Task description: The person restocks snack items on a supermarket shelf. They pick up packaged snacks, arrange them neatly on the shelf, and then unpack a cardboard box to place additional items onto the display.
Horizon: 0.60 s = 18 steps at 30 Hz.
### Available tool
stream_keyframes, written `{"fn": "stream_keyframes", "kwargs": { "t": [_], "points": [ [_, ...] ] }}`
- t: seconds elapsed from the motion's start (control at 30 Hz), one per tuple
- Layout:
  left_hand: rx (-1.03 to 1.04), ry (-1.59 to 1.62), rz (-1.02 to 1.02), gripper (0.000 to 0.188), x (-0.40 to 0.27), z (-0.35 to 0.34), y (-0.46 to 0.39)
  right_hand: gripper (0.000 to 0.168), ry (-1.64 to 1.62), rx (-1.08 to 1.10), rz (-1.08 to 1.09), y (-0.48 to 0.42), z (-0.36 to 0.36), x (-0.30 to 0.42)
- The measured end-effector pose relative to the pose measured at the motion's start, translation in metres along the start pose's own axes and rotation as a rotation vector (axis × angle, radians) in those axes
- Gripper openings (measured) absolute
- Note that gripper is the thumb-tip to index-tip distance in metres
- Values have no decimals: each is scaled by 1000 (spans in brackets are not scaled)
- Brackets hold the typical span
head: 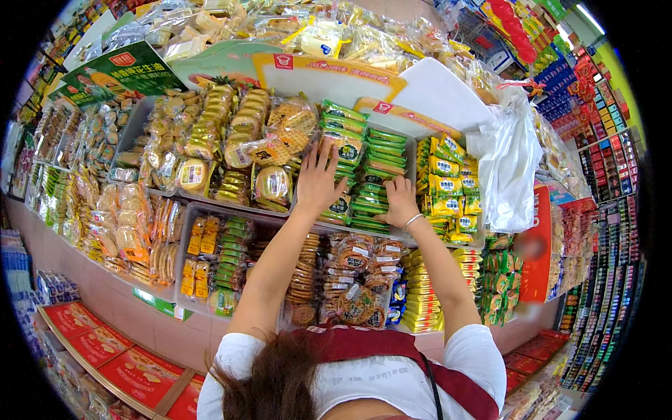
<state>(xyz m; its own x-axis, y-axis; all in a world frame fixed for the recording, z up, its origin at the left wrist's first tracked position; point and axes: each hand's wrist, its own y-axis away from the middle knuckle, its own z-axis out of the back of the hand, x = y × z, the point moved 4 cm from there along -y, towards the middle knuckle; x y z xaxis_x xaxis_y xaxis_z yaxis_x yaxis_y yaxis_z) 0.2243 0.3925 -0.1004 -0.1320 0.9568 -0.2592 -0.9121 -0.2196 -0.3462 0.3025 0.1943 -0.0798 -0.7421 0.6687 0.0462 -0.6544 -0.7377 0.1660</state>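
Note:
My left hand (321,184) lies with its fingers spread on a column of green-wrapped biscuit packets (344,143). My right hand (401,202), with a bangle (413,220) at the wrist, rests on the neighbouring column of green packets (386,149). Its fingers are bent and its thumb stands apart; whether a packet is pinched there is hidden. Both columns lie in a clear plastic bin. Yellow packets (445,170) lie right of my right hand. Left of my left hand are bagged round biscuits (273,184) and waffle-patterned biscuits (291,123).
Nearer me, a lower row of bins holds bagged cookies (352,262) and yellow packets (422,294). White plastic bags (506,157) hang at the right. Sign boards (325,76) stand behind the bins. A red-topped shelf (131,367) runs at lower left, and stocked shelves (604,252) line the right.

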Motion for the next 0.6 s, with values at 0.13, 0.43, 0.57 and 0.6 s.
{"fn": "stream_keyframes", "kwargs": {
  "t": [0.13, 0.43, 0.57, 0.6],
  "points": [
    [-31, 18, -13, 70, -1, -2, -1, 76, 27, 56, 3, -6, -18, -3],
    [-119, 362, 38, 80, 9, 6, 2, 73, -194, -236, -199, 6, 44, -4],
    [-334, 515, -19, 74, 11, 26, 10, 74, -256, -307, -62, -16, 60, 24],
    [-438, 562, -49, 71, 9, 40, 16, 74, -294, -285, -5, -24, 60, 35]
  ]
}}
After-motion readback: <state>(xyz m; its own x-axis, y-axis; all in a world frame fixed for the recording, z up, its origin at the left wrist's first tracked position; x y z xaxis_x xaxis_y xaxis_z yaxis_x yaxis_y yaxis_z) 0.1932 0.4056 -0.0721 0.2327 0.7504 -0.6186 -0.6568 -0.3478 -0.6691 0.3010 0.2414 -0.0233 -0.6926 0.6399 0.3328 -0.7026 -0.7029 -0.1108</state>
